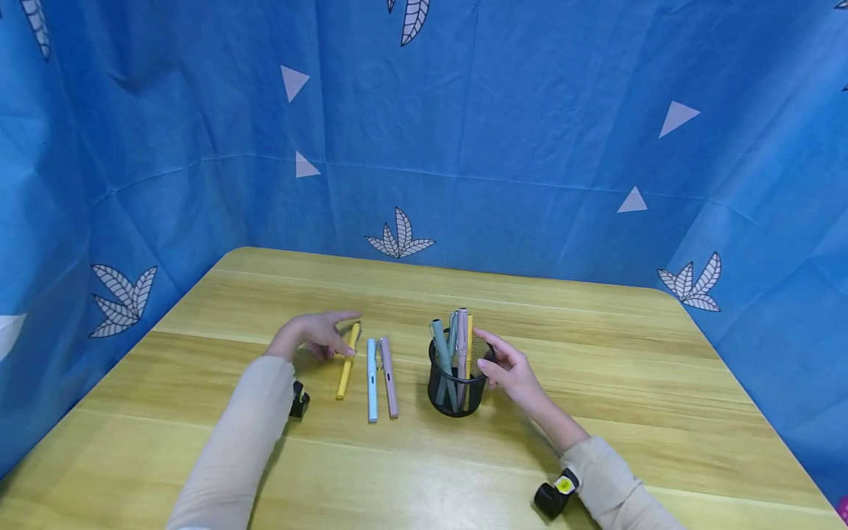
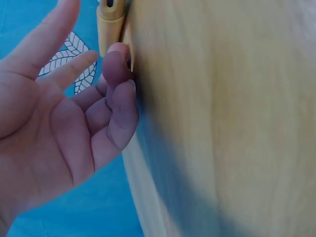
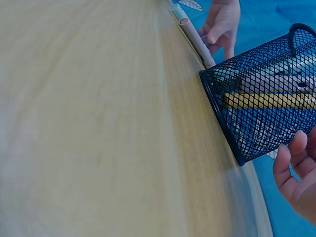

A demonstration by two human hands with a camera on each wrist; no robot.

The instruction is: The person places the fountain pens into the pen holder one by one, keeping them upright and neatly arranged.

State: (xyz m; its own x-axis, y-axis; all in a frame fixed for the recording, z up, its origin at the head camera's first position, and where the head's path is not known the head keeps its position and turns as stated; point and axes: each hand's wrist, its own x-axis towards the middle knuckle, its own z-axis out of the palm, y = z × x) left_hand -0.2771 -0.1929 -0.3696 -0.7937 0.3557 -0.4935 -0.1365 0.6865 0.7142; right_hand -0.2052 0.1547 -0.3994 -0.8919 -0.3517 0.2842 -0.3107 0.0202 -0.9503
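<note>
My left hand (image 1: 323,334) reaches over a yellow pen (image 1: 344,379) on the table, its thumb overlapping the barrel and its index finger stretched beyond it. Seen from the left wrist, the other fingers (image 2: 121,111) are loosely bent, and the yellow pen (image 2: 109,29) shows past the fingertips. A light blue pen (image 1: 372,383) and a lilac pen (image 1: 389,383) lie side by side to the right. My right hand (image 1: 513,370) holds the right side of a black mesh pen holder (image 1: 457,397), thumb in front and index finger behind. Teal, lilac and yellow pens stand in the holder.
The wooden table (image 1: 424,478) has rounded far corners. A blue curtain (image 1: 503,147) with leaf and triangle prints hangs behind it and along both sides. Black cameras are strapped at both wrists, the right one (image 1: 553,499) close over the tabletop.
</note>
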